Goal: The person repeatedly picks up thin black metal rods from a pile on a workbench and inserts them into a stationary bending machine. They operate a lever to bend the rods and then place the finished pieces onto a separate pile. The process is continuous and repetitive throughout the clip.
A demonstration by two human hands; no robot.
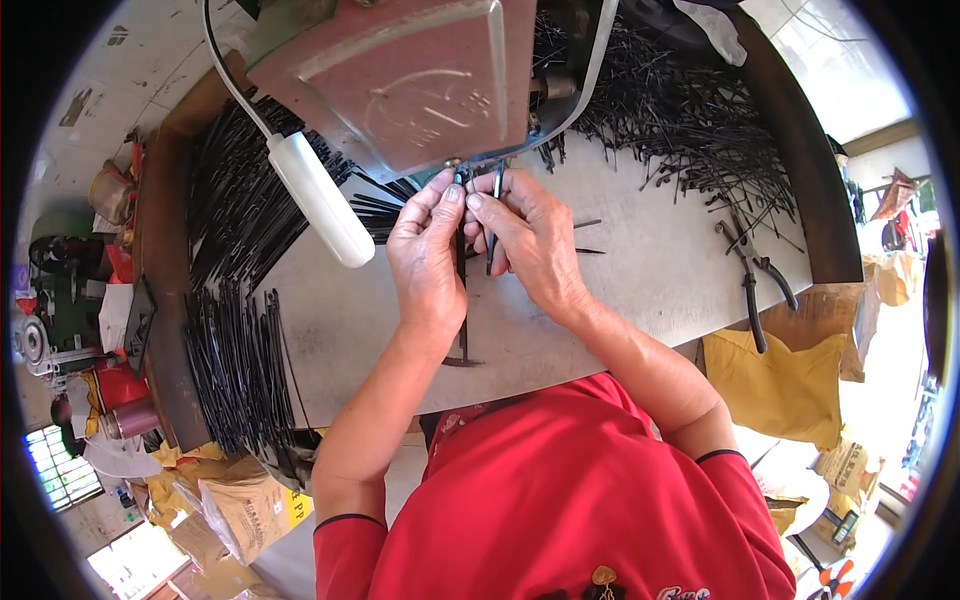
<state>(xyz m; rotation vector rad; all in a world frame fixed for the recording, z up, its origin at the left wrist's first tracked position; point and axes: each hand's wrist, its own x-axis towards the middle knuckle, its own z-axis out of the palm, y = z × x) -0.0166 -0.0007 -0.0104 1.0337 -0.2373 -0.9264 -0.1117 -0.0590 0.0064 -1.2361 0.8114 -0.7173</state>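
Rods (462,290), thin and black, are pinched by left hand (428,255) and right hand (530,245).

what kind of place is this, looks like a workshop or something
Most likely a small metalworking workshop. Both hands, left hand and right hand, hold thin dark rods at a bench-mounted machine; heaps of black rods cover the workbench, and pliers lie nearby.
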